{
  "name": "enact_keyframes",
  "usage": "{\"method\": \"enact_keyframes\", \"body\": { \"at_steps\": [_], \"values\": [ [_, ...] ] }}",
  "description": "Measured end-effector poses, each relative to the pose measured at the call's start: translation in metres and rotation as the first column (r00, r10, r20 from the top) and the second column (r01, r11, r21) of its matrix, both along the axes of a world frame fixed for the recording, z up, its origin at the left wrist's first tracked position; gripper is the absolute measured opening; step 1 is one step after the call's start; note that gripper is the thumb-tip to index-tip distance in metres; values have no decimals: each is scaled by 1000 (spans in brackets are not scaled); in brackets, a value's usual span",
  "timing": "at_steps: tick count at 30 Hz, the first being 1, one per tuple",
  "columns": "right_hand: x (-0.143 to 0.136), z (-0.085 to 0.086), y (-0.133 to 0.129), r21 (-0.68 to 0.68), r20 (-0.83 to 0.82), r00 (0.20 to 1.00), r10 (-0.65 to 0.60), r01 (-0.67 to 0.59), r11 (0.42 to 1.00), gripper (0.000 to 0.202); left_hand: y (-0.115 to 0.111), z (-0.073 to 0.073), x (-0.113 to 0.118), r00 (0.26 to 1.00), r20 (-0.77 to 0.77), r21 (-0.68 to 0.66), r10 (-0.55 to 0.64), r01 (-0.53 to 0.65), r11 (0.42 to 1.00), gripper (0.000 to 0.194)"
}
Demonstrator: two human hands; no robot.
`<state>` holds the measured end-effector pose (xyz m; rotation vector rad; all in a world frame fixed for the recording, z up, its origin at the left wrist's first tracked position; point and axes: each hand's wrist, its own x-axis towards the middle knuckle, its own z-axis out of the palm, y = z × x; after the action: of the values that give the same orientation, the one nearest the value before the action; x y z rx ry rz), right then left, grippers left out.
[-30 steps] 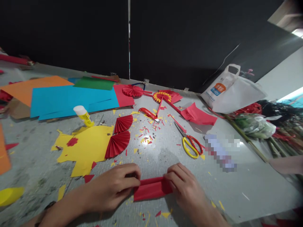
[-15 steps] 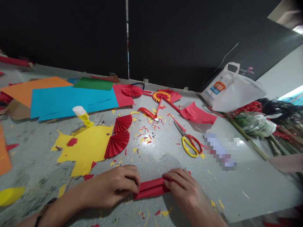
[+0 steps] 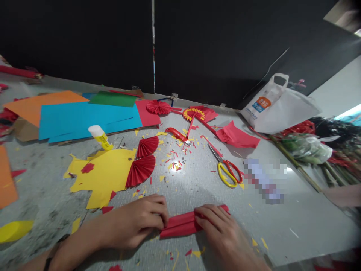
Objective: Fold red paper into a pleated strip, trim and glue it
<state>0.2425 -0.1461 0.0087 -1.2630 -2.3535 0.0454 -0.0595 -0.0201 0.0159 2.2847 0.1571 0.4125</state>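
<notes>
A strip of folded red paper (image 3: 182, 224) lies in front of me, creased along its length. My left hand (image 3: 146, 218) pinches its left end, fingers curled. Over the right end rests my right hand (image 3: 216, 224), its fingers bent and closed on the paper; a red corner shows past them. Beyond my left hand is a yellow paper cutout (image 3: 107, 173) with two pleated red paper fans (image 3: 141, 170) at its right edge. A pair of scissors (image 3: 228, 173) with one yellow and one red handle lies beyond my right hand.
A glue stick (image 3: 100, 137) stands near blue paper sheets (image 3: 90, 119). A red utility knife (image 3: 177, 134) lies among paper scraps. Farther back are a red-and-yellow paper rosette (image 3: 193, 114) and crumpled red paper (image 3: 238, 135). At right stand a white plastic bag (image 3: 282, 109) and green stems (image 3: 296, 165).
The view has shifted slightly. Both hands stay on the red paper strip, and the right fingers have moved a little along its fold.
</notes>
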Motion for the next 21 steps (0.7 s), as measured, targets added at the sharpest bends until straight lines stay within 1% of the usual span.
{"method": "enact_keyframes", "body": {
  "at_steps": [3,5,8,10,11,13,16,18,21],
  "values": [
    [2,5,-2,13,41,999,2,-2,1000,37,-8,1,-1,999,-38,124,23,-18,992,29],
    [1,7,-4,22,107,994,18,-20,1000,41,-13,2,-2,996,-67,205,57,-42,978,26],
    [-10,3,-4,35,188,978,85,-93,995,39,-17,0,-3,990,-90,277,108,-80,958,23],
    [-24,-8,-2,79,200,970,140,-158,984,42,-15,-2,-4,987,-79,275,137,-110,955,24],
    [-31,-15,-1,128,194,968,160,-186,974,49,-13,-2,-5,987,-74,265,143,-119,957,24],
    [-45,-30,1,191,193,969,152,-189,963,60,-11,-3,-6,989,-71,242,129,-108,964,24],
    [-54,-45,0,205,188,973,131,-169,964,73,-10,-2,-6,990,-72,238,117,-97,966,24],
    [-51,-46,-2,206,181,977,111,-148,967,76,-11,-1,-7,989,-69,249,128,-107,963,24],
    [-36,-38,-5,146,232,965,119,-155,977,74,-13,-1,-8,987,-89,253,136,-109,961,27]
  ]
}}
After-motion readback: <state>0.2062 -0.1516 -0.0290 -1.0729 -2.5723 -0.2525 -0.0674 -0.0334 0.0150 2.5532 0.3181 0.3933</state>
